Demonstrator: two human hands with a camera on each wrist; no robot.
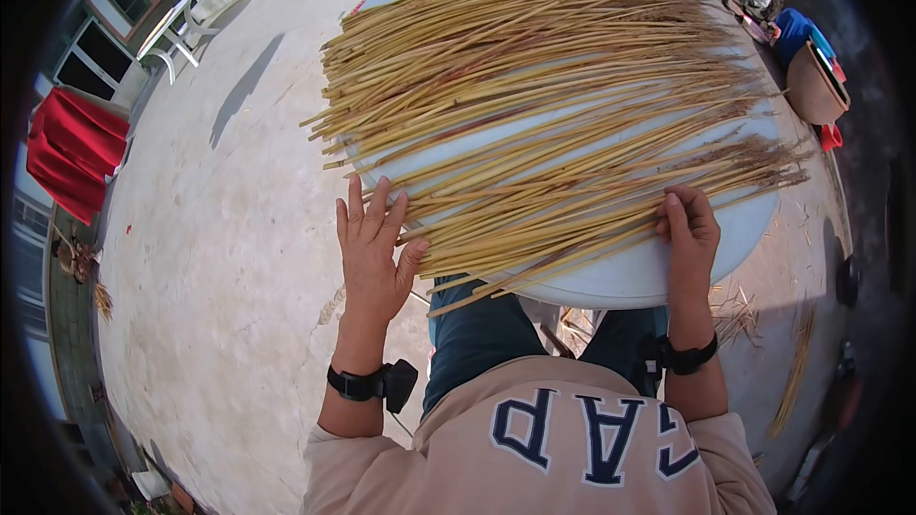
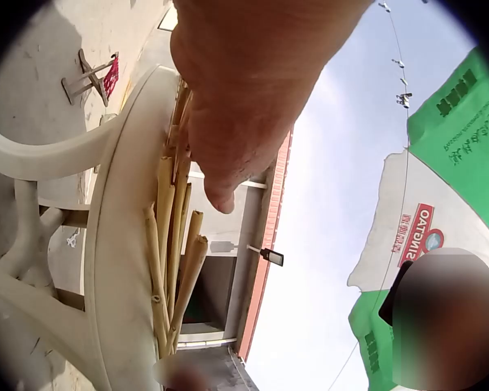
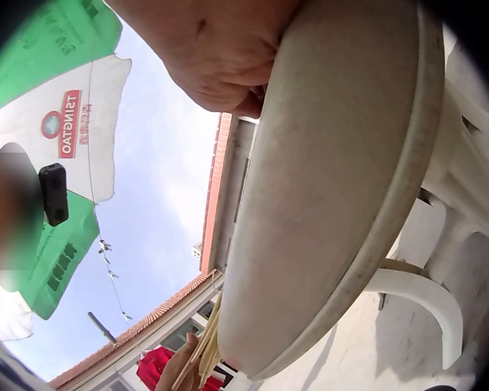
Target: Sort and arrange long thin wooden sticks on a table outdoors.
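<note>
Long dried yellow stalks (image 1: 534, 172) with brown feathery heads lie in rows across a round pale table (image 1: 725, 248). Their cut ends point left, the heads right. My left hand (image 1: 372, 248) rests with straight fingers and thumb spread against the cut ends of the nearest bundle. In the left wrist view, several cut stalk ends (image 2: 169, 244) jut past that hand at the table rim. Toward the head end of the same bundle, my right hand (image 1: 689, 234) has curled fingers, thumb and forefinger pinching at the nearest stalks. Its fingertips are partly hidden in the right wrist view.
A red cloth (image 1: 76, 153) hangs at the left, and a white plastic chair (image 1: 176, 33) stands behind on the concrete floor (image 1: 229, 257). Loose stalks (image 1: 797, 372) lie on the ground at right, near a brown pot (image 1: 816, 86). A green-and-white umbrella (image 2: 464, 122) spreads overhead.
</note>
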